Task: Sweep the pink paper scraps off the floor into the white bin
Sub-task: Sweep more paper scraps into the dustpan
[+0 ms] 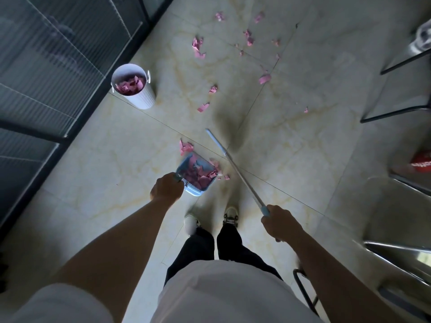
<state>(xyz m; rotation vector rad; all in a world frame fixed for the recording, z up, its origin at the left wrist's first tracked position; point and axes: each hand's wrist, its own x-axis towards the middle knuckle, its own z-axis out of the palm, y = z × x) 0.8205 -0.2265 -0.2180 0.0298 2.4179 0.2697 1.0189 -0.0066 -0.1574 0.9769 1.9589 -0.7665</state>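
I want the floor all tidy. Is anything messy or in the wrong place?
Yes. Pink paper scraps lie scattered over the floor beyond the white bin. A few more sit just outside the dustpan held by the left hand, at its far edge and right side.

Both hands fisted, L (166,188) & R (278,221), arms extended.
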